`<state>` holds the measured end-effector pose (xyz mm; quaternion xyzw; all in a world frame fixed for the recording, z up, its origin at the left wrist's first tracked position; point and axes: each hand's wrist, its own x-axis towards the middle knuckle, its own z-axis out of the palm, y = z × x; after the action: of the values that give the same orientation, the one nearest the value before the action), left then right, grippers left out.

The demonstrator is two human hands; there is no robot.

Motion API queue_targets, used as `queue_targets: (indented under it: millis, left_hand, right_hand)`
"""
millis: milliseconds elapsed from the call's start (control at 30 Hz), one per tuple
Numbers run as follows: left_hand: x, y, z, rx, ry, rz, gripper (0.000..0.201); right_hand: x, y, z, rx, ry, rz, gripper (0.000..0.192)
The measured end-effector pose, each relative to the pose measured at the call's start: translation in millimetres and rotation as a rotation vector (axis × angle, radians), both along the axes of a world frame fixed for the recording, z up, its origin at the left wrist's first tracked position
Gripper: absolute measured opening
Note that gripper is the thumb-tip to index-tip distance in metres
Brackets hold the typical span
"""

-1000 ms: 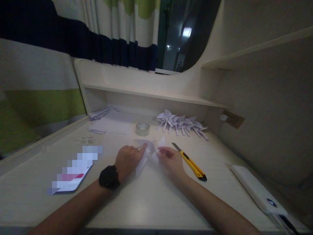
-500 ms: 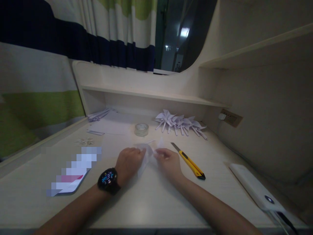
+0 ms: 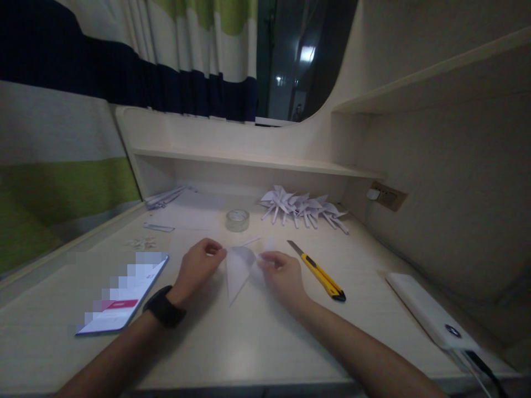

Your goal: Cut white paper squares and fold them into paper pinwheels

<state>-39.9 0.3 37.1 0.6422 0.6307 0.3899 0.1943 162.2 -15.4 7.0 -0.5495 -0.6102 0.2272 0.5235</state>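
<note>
Worked on pale cream desk [image 3: 249, 354], dim light. Folded white paper piece [image 3: 238, 268] lay at desk centre, between both hands. Left hand [image 3: 198, 266] pinched closed just beside its upper left corner, contact not resolvable; right hand [image 3: 282, 273] pinched its right flap. Yellow utility knife [image 3: 321, 272], blade extended, near right hand: judged cut risk if hand strayed. White power bank [image 3: 427, 312] near desk edge. Phone screen [image 3: 122, 293] blurred; no writing legible anywhere.

Both forearms reach in from the near edge of the surface. The left hand [image 3: 198, 264] and right hand [image 3: 279, 271] rest mid-surface, near each other, fingertips pinched together.
</note>
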Motion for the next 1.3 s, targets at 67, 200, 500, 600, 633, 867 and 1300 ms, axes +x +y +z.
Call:
queue_targets:
  millis: [67, 200, 500, 600, 633, 867, 1300]
  left_hand:
    - [-7.6, -1.3, -0.5, -0.11, -0.141, -0.018, 0.034]
    - [-8.7, -2.9, -7.2, -0.226, -0.251, -0.136, 0.037]
    - [3.4, 4.2, -6.7, 0.015, 0.175, -0.068, 0.031]
    - [11.5, -2.6, 1.0, 0.05, 0.246, -0.083, 0.034]
    - [14.2, -4.6, 2.6, 0.047, 0.228, -0.093, 0.035]
    - [26.8, -6.3, -6.9, -0.207, -0.312, -0.166, 0.03]
    - [44.1, -8.3, 1.0, -0.15, -0.925, -0.092, 0.029]
  right_hand:
    - [-0.9, -0.7, 0.6, -0.015, 0.002, -0.002, 0.016]
    - [-2.2, -3.7, 4.5, -0.029, 0.024, -0.001, 0.016]
    - [-2.4, -3.7, 4.2, -0.002, 0.067, 0.008, 0.015]
    - [-2.8, -3.8, 2.8, 0.01, 0.062, 0.004, 0.015]
    - [-2.8, -4.0, 2.5, 0.013, 0.06, 0.003, 0.015]
    - [-2.2, -3.2, 0.1, 0.016, 0.029, -0.002, 0.017]
    - [-1.1, -0.4, -6.6, 0.028, 0.034, 0.015, 0.013]
